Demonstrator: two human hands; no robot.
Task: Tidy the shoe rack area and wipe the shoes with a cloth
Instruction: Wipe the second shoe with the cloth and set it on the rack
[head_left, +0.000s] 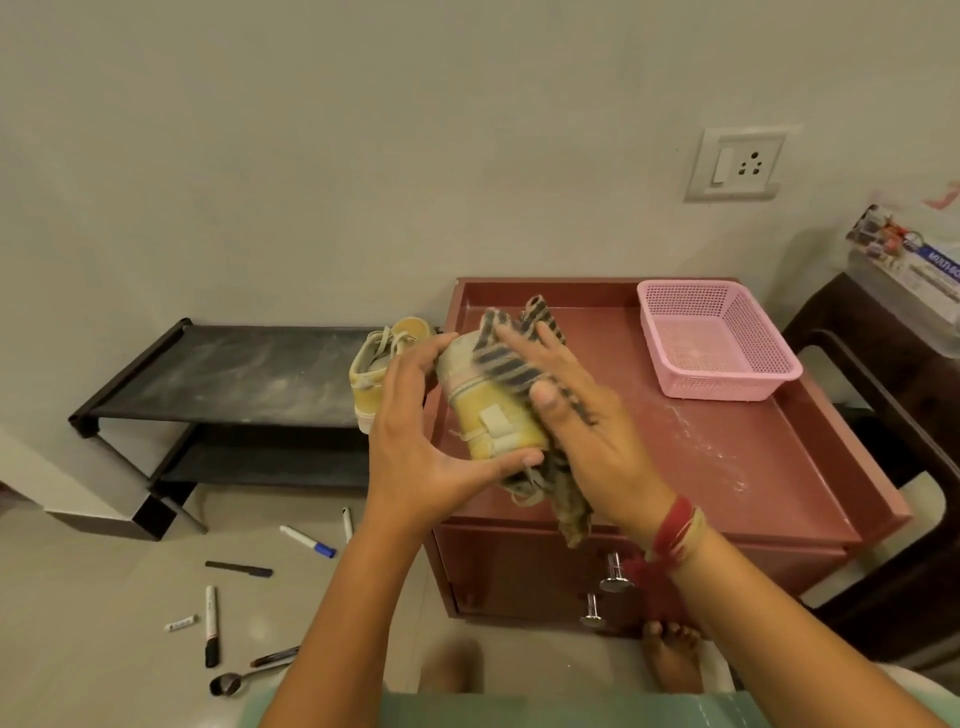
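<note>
Centre of the frame: a person stands over a dark red cabinet (727, 457), wiping a yellow shoe (488, 415) held in the air above its near left corner. The left hand (415, 441) grips the shoe, fingers curled over the far end and thumb hooked under the near end, so the hold looks like a span between tips, not a full wrap. The right hand (582, 415) lies on a striped cloth (511, 358) with fingers nearly straight, pressing it flat against the shoe's side; nothing pinches the cloth, and its loose end hangs below the palm. A hard stroke could likely push the shoe out of that span, or slide the cloth free and drop it. Laces (524, 499) dangle under the shoe and could snag in the cloth. The matching second shoe (374, 374) sits at the right end of the black shoe rack (234, 374), left of centre, whose top shelf looks dusty. In the lower left, markers (306, 540) and a spoon (228, 683) lie scattered on the floor; a bare foot (670, 654) shows at the bottom, so a sideways step could land on them. A pink basket (717, 387) rests on the cabinet, upper right.
</note>
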